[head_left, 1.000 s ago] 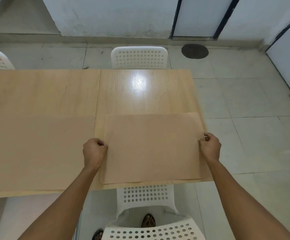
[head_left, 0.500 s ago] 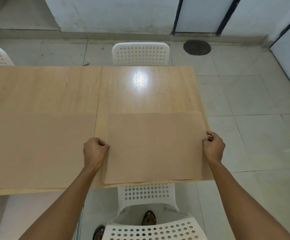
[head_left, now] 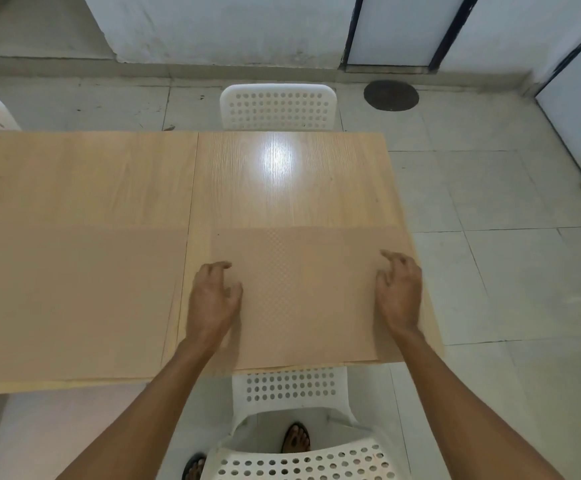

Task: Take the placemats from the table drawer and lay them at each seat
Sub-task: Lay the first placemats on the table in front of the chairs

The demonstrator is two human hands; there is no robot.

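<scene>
1. Placemat (head_left: 302,292) lies flat on the counter (head_left: 282,181) at the near right seat, just above the white chair (head_left: 292,386) tucked under the near edge. Its near edge runs about flush w/ the counter edge, and its right side reaches close to the counter's right end.
2. A second placemat (head_left: 74,299) lies flat to the left, just beside the first w/ a thin strip of bare wood between them.
3. Left hand (head_left: 214,299) sits over the mat's left edge, fingers loosely spread and a bit curled, pinching nothing. Right hand (head_left: 399,292) is over the right part of the mat, fingers likewise relaxed and apart. Can't tell whether the fingertips touch the mat or hover just above it.
4. Handling, as a guess: thin, light, flexible sheet w/ a fine dotted texture (probably some grip, so it shouldn't slide much). Best taken by the two short edges, one hand each, to keep it from drooping.
5. Long axis runs left-right, parallel to the counter's near edge; short sides face left and right. It looks square to the counter, no obvious skew.
6. Far chair (head_left: 278,105) has no mat in front of it yet, so the task looks only partly done.
</scene>
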